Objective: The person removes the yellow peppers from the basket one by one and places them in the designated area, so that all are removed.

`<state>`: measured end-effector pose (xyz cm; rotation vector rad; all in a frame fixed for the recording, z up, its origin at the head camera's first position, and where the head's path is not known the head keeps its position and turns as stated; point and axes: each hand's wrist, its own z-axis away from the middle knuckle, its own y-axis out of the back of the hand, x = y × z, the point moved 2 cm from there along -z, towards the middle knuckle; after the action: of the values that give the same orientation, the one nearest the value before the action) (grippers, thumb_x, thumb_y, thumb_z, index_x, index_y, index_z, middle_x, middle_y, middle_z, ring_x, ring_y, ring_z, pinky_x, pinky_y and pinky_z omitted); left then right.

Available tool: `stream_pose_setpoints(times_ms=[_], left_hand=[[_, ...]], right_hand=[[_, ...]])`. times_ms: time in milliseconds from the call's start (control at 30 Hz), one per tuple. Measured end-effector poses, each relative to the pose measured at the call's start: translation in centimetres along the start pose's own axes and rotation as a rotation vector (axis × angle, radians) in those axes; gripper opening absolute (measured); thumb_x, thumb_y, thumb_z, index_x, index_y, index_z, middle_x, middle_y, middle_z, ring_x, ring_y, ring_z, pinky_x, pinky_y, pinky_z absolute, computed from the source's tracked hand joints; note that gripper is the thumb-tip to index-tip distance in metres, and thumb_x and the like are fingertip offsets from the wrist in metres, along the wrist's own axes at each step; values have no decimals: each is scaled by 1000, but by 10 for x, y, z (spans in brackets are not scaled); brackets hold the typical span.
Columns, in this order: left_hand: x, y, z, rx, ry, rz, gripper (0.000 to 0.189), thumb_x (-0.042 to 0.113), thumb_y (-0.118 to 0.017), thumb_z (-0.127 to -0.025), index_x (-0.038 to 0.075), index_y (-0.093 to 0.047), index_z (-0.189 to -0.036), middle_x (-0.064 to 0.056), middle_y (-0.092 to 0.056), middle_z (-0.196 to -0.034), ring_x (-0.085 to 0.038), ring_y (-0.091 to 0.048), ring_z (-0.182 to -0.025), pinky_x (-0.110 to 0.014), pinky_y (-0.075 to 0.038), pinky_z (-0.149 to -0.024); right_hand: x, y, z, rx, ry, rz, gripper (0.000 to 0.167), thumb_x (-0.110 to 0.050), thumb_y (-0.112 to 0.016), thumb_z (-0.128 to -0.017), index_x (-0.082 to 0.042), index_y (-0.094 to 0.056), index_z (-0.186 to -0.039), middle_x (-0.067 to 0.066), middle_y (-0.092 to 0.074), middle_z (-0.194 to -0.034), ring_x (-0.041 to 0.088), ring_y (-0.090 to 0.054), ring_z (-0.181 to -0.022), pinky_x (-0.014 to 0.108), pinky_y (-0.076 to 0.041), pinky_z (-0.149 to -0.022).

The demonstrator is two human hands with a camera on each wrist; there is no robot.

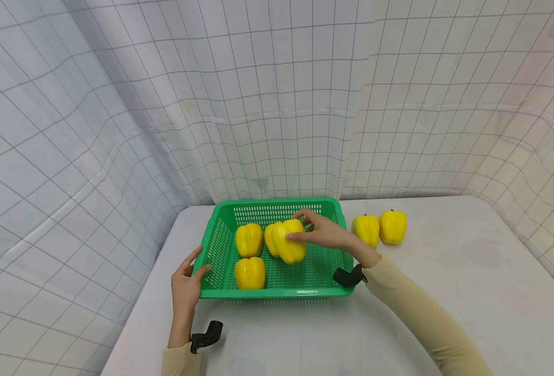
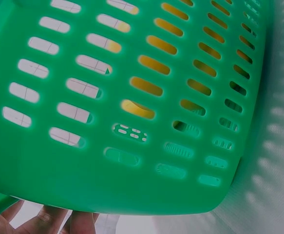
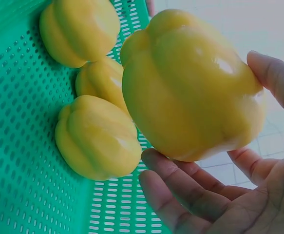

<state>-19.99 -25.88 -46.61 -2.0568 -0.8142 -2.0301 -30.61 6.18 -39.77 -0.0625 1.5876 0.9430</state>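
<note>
My right hand holds a yellow bell pepper above the inside of a green plastic basket. In the right wrist view the thumb presses one side of this held pepper and the fingers support the other. Three more yellow peppers lie in the basket: one at back left, one at front left, and one partly hidden behind the held pepper. My left hand grips the basket's left rim, and its fingertips show at the lower edge of the left wrist view.
Two yellow peppers, one nearer the basket and one farther right, stand on the white table right of the basket. White grid-patterned curtains hang behind and along both sides.
</note>
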Motion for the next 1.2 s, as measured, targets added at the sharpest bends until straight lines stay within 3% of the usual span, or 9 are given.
stream_pose_setpoints(times_ms=[367, 833, 1200], left_hand=[[1, 0, 0, -8, 6, 2, 45, 11, -65, -90, 19, -58, -133, -21, -64, -106, -16, -61, -71, -29, -48, -57], [0, 0, 0, -1, 8, 11, 45, 10, -66, -89, 19, -58, -133, -21, -64, -105, -15, -62, -69, -27, -49, -56], [0, 1, 0, -3, 3, 8, 45, 10, -65, -90, 18, -59, -133, -21, -64, -104, -15, -61, -71, -27, -48, -57]], right_hand=[[-1, 6, 9, 40, 18, -103, 54, -43, -68, -86, -17, -44, -127, 13, -44, -126, 28, -56, -101, 45, -48, -83], [5, 16, 18, 167, 39, -104, 54, -46, -69, -84, -20, -48, -127, 10, -47, -121, 27, -54, -95, 39, -46, -77], [10, 22, 30, 262, 59, -177, 49, -40, -67, -88, -19, -47, -127, 10, -51, -117, 29, -51, -91, 48, -45, -77]])
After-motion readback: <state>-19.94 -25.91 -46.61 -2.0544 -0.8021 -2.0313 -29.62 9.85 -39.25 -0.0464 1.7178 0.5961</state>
